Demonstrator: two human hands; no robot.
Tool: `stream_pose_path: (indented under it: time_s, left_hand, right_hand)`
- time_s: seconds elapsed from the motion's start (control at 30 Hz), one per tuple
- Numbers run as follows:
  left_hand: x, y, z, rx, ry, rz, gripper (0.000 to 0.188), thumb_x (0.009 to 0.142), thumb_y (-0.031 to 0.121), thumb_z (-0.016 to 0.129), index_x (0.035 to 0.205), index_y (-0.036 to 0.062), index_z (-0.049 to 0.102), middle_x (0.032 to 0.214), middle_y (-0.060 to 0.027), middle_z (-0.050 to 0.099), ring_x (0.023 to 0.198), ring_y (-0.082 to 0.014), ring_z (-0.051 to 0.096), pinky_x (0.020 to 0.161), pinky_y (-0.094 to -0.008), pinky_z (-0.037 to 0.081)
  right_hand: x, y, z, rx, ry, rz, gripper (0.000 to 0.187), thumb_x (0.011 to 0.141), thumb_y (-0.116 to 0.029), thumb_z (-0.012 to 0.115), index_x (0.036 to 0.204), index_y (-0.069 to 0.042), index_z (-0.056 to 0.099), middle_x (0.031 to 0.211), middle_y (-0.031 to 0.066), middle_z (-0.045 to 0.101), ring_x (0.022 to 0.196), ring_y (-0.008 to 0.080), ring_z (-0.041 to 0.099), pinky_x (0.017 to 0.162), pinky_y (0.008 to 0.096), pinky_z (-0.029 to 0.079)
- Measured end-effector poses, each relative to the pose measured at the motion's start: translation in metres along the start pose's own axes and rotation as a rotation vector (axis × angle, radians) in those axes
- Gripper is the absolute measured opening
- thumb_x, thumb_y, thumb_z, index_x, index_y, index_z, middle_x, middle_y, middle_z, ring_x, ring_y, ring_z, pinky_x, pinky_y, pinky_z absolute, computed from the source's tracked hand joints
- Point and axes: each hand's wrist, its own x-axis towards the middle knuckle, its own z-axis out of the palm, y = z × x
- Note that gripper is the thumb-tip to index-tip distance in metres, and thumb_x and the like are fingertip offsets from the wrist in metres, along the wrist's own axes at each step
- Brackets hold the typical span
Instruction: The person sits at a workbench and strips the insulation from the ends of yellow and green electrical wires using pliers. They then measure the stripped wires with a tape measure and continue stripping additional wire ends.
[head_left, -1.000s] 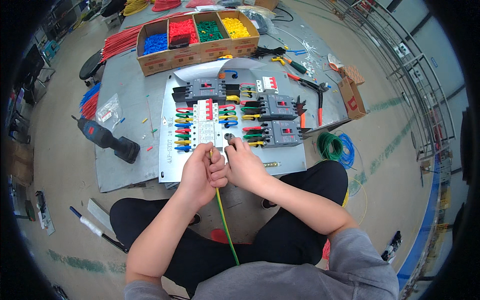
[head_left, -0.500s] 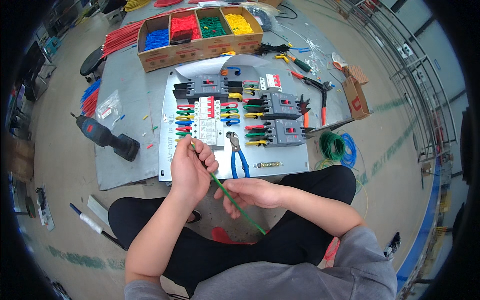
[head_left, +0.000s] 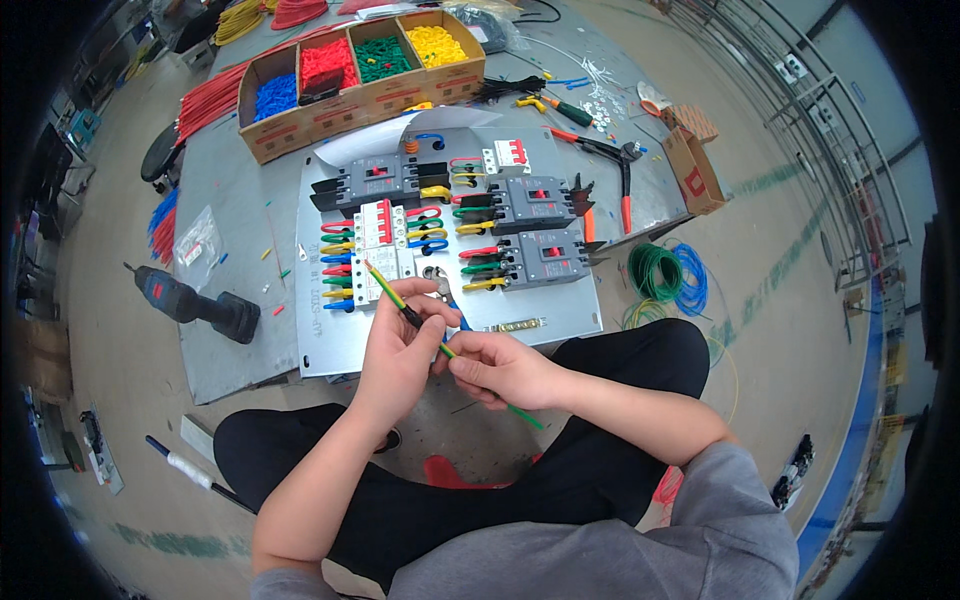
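Two hands are closed on one green-yellow wire [head_left: 400, 303] at the centre of the frame. The left hand [head_left: 398, 352] pinches it near a dark sleeve, with the free end pointing up and left toward the breakers; the right hand [head_left: 497, 368] holds it lower, its grip shut around the wire, whose tail runs out down and right over the lap. The wire is held in the air, just in front of the near edge of the panel [head_left: 330, 350], not yet touching any terminal.

Just above the hands, blue-handled pliers [head_left: 446, 298] lie on the panel. Beyond them sit the breakers [head_left: 535, 258], already looped with short coloured jumpers. A drill [head_left: 195, 305] lies at the left, a box of sorted wire pieces [head_left: 355, 65] at the upper left, and coils of green and blue wire [head_left: 665, 275] at the right.

By the look of it, the wire's end is being prepared or straightened. A steady aim of the tip at a breaker terminal would be called for next, with both grips kept firm.
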Motion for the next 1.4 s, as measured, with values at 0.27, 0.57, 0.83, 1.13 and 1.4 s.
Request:
stream_pose_path:
  time_s: [0.27, 0.57, 0.83, 1.13, 1.4]
  left_hand:
    - [-0.004, 0.000, 0.000, 0.423, -0.054, 0.151, 0.044, 0.096, 0.002, 0.067, 0.135, 0.0040, 0.045, 0.111, -0.0077, 0.064, 0.100, -0.0142, 0.062, 0.095, -0.0339, 0.048]
    - [-0.002, 0.001, -0.001, 0.517, -0.031, 0.177, 0.042, 0.092, 0.012, 0.078, 0.126, 0.0037, 0.055, 0.093, -0.0021, 0.065, 0.087, -0.0106, 0.059, 0.079, -0.0296, 0.048]
    - [0.008, 0.009, -0.009, 0.256, 0.163, 0.010, 0.027, 0.098, 0.009, 0.073, 0.120, 0.0045, 0.058, 0.085, 0.0034, 0.056, 0.074, -0.0035, 0.052, 0.065, -0.0207, 0.042]
    - [0.011, 0.015, -0.018, 0.188, 0.221, 0.063, 0.020, 0.105, 0.017, 0.063, 0.118, 0.0033, 0.056, 0.084, 0.0014, 0.056, 0.071, -0.0049, 0.053, 0.063, -0.0210, 0.042]
    - [0.006, -0.001, -0.015, 0.181, 0.150, 0.073, 0.042, 0.115, 0.038, 0.038, 0.111, 0.0034, 0.061, 0.091, -0.0045, 0.058, 0.077, -0.0115, 0.055, 0.070, -0.0284, 0.048]
  right_hand:
    - [-0.009, -0.006, 0.001, -0.082, 0.073, -0.024, 0.017, 0.113, -0.022, 0.050, 0.115, -0.008, 0.060, 0.066, -0.0043, 0.050, 0.051, 0.0058, 0.047, 0.045, 0.0239, 0.038]
    - [-0.012, -0.005, -0.004, -0.039, 0.038, -0.058, 0.022, 0.114, -0.022, 0.047, 0.122, -0.006, 0.060, 0.069, -0.0031, 0.050, 0.051, 0.0059, 0.048, 0.044, 0.0236, 0.039]
    - [-0.012, -0.010, -0.008, -0.084, -0.014, 0.003, 0.027, 0.115, -0.020, 0.042, 0.127, -0.002, 0.059, 0.074, -0.0021, 0.047, 0.057, 0.0059, 0.045, 0.048, 0.0233, 0.041]
    - [-0.015, -0.005, -0.008, -0.080, 0.006, 0.042, 0.024, 0.113, -0.020, 0.044, 0.122, -0.005, 0.061, 0.067, -0.0044, 0.046, 0.051, 0.0059, 0.042, 0.046, 0.0247, 0.036]
    - [-0.016, -0.003, -0.011, -0.212, 0.061, -0.046, 0.022, 0.110, -0.020, 0.050, 0.120, -0.006, 0.064, 0.075, -0.0041, 0.050, 0.064, 0.0061, 0.047, 0.057, 0.0260, 0.041]
